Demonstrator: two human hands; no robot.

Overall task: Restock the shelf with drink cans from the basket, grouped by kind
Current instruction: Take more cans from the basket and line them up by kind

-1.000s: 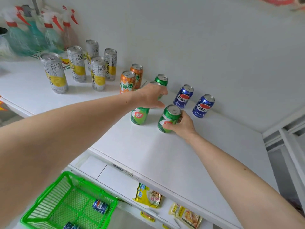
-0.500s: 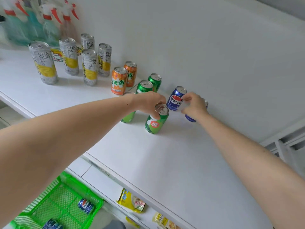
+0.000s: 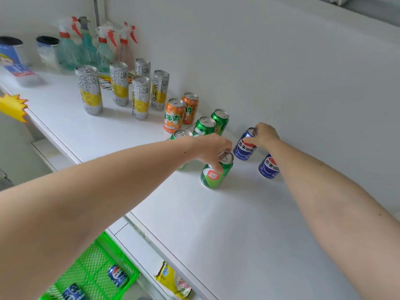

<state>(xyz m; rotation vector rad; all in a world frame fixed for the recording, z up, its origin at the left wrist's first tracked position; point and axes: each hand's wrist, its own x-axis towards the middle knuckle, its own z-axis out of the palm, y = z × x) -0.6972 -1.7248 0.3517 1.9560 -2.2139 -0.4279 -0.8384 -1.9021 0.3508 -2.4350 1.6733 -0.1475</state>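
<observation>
From the head camera, the left hand point(image 3: 211, 148) has its grip closed over the top of a green can point(image 3: 216, 171) standing on the white shelf point(image 3: 238, 224). The right hand point(image 3: 265, 135) pinches the rim of a blue can point(image 3: 245, 148); a second blue can point(image 3: 268, 166) stands just beside its wrist. Below, the green basket point(image 3: 93, 271) holds more blue cans.

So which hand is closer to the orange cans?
Left. The left hand grips a green can just in front of the orange cans; the right hand holds a blue can farther right.
</observation>
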